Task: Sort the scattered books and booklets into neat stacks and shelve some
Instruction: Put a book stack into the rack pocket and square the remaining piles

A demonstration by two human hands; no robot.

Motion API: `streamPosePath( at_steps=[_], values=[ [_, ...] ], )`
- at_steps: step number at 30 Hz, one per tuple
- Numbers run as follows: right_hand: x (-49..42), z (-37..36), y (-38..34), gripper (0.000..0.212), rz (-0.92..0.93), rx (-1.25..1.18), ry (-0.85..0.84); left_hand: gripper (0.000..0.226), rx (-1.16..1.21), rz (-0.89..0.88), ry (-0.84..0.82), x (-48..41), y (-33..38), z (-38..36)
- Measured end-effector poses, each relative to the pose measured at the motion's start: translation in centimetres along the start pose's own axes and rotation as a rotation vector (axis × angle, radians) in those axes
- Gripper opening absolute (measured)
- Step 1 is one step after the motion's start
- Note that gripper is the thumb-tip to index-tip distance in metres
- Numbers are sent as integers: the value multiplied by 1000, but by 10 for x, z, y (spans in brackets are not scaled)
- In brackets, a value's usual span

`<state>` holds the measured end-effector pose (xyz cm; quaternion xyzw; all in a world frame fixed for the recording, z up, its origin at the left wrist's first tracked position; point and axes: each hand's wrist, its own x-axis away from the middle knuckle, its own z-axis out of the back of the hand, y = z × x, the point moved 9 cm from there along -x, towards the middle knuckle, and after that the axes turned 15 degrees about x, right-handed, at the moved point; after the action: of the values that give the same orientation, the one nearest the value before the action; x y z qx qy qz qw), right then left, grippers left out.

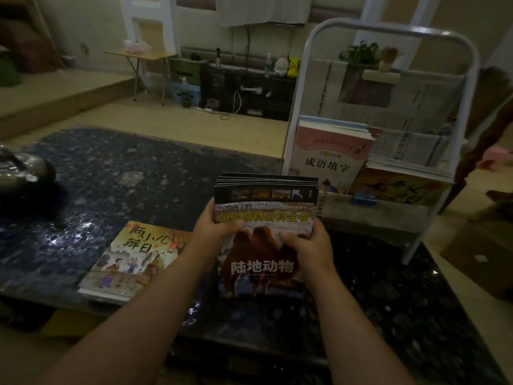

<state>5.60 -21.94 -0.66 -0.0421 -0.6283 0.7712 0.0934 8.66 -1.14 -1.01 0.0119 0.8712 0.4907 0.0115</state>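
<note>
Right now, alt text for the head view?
Left hand and right hand grip a stack of camel-cover booklets by its side edges over a dark table. A yellow picture book lies flat to its left; a white rack holding more books stands behind, right.

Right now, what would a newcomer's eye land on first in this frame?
The stack of camel-cover booklets draws the eye first, gripped at centre by the left hand and the right hand. Next come the illustrated booklet, lying flat on the dark stone table to the left, and the white rack holding books at the right.
</note>
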Motion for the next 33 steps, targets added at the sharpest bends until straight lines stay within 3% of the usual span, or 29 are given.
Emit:
streamPosePath(
  at_steps=[6, 10, 14, 17, 25, 29, 33],
  values=[
    [-2, 2, 12, 54, -6, -40, 31, 38, -76, -49, 16, 5, -3, 1],
    [-2, 6, 13, 38, -17, 69, 76, 28, -214, -55, 82, 8, -6, 9],
    [-1, 12, 10, 23, -33, 309, 56, 30, -595, -139, 64, 9, 4, 13],
    [1, 14, 13, 18, -68, 377, 29, 15, -740, -166, 93, 14, 11, 7],
    [11, 35, -1, 18, -98, 424, 134, 18, -722, -169, 106, 19, 19, -16],
    [10, 60, -38, 9, -56, 435, 180, 14, -666, -222, 99, 17, 40, -46],
    [9, 87, -86, 18, 37, 436, 240, 8, -617, -302, 71, 13, 74, -89]
  ],
)
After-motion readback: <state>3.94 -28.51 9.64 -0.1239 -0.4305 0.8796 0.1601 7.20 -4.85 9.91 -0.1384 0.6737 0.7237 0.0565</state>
